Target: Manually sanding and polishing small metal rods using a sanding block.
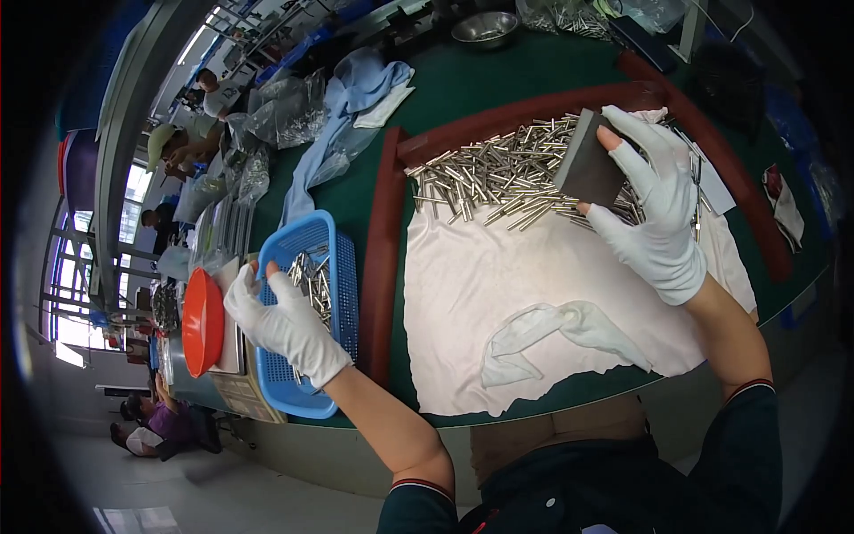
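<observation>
My right hand (656, 200), in a white glove with bare fingertips, grips a dark grey rectangular block (592, 165) between thumb and fingers. The block is held tilted over the right part of a pile of shiny metal pins (498, 169). These lie on a pale pink cloth (534, 258). At the left, my gloved left hand (285, 325) hovers over a blue plastic basket (350, 294) that contains loose metal pins (313, 283). Its thumb and forefinger stand slightly apart, and nothing shows between them.
Dark red rails (384, 258) frame the cloth on the green table. A crumpled white rag (569, 329) lies on the cloth's near part. Left of the basket is an orange bowl (203, 322). A light blue cloth (342, 107) and a metal bowl (485, 29) are farther back. Other people sit at left.
</observation>
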A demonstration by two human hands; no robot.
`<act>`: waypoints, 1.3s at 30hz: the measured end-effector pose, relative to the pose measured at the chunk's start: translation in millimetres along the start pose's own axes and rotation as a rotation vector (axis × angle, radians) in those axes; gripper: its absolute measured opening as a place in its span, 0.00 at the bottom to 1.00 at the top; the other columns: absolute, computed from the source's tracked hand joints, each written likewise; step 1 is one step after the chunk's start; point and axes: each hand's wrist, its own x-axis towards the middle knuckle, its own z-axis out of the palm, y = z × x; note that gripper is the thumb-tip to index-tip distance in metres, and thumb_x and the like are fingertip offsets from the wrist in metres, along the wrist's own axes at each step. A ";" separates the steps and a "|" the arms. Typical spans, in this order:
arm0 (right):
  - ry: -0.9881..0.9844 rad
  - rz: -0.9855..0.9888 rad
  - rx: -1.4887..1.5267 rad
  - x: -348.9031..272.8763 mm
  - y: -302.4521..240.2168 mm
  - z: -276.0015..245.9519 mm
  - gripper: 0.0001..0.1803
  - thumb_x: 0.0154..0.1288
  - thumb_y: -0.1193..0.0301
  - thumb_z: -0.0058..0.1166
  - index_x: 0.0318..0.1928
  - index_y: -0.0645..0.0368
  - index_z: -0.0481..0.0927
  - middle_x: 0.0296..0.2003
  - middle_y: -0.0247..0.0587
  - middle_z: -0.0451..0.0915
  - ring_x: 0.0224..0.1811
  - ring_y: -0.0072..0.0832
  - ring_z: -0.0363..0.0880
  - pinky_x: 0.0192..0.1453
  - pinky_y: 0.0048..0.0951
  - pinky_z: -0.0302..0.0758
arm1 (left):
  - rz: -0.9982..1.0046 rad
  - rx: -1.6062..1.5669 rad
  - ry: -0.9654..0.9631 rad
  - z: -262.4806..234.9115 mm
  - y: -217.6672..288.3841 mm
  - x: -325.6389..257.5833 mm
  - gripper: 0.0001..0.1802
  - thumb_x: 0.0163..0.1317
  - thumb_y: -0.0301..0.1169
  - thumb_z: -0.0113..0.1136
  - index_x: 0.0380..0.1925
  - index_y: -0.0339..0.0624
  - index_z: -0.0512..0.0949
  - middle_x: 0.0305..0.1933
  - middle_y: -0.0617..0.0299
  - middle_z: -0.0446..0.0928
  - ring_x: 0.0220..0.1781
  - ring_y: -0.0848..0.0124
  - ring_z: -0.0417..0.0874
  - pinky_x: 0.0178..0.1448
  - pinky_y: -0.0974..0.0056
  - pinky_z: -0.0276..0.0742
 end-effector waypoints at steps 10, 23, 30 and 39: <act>0.002 0.019 -0.042 -2.0 3.5 6.2 0.41 0.31 0.73 0.71 0.56 0.54 0.77 0.59 0.34 0.73 0.55 0.37 0.68 0.59 0.39 0.67 | 0.137 -0.429 -0.699 43.1 70.0 -60.3 0.10 0.50 0.18 0.64 0.33 0.39 0.77 0.30 0.56 0.75 0.32 0.59 0.78 0.39 0.59 0.73; 0.024 0.035 -0.022 -1.8 4.1 3.8 0.40 0.31 0.72 0.71 0.55 0.54 0.77 0.58 0.33 0.73 0.55 0.38 0.68 0.57 0.39 0.69 | 0.371 -0.375 -0.846 78.2 104.9 -106.2 0.07 0.50 0.27 0.63 0.31 0.42 0.81 0.35 0.55 0.77 0.40 0.55 0.78 0.44 0.52 0.72; 0.018 0.036 -0.042 -0.8 3.8 3.8 0.39 0.31 0.72 0.70 0.54 0.54 0.78 0.58 0.33 0.73 0.55 0.38 0.68 0.56 0.38 0.71 | 0.410 -0.292 -0.912 81.3 109.7 -100.9 0.08 0.51 0.24 0.63 0.34 0.39 0.81 0.35 0.54 0.77 0.41 0.54 0.77 0.47 0.55 0.72; 0.010 0.043 -0.023 -1.7 5.5 1.5 0.40 0.31 0.72 0.70 0.55 0.55 0.77 0.57 0.35 0.73 0.55 0.38 0.69 0.56 0.38 0.70 | -0.449 -0.852 -1.082 48.8 104.0 -81.0 0.09 0.61 0.28 0.65 0.37 0.36 0.77 0.34 0.63 0.73 0.34 0.77 0.74 0.41 0.71 0.72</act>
